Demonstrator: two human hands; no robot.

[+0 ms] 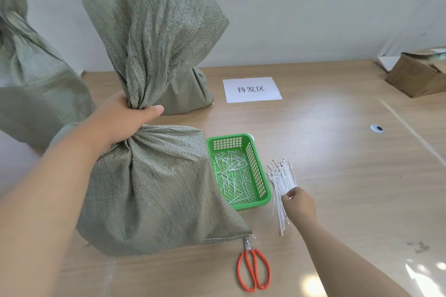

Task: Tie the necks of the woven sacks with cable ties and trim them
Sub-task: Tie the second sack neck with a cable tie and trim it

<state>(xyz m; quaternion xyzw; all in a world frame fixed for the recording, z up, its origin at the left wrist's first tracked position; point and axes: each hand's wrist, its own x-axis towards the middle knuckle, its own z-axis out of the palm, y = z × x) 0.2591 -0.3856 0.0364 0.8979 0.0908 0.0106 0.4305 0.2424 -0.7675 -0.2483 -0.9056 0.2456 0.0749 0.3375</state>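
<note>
A grey-green woven sack (154,190) stands on the wooden table in front of me. My left hand (120,120) grips its gathered neck, and the loose top of the sack fans out above the fist. My right hand (298,204) rests on a loose pile of white cable ties (281,176) to the right of a green basket, its fingertips pinching at the ties. Orange-handled scissors (253,270) lie shut on the table near the sack's front corner.
The green plastic basket (255,149) holds several cut tie ends. A second sack (190,94) stands behind the first, and a third (31,75) stands at the left. A white paper label (252,89) lies further back. An open cardboard box (415,75) sits far right.
</note>
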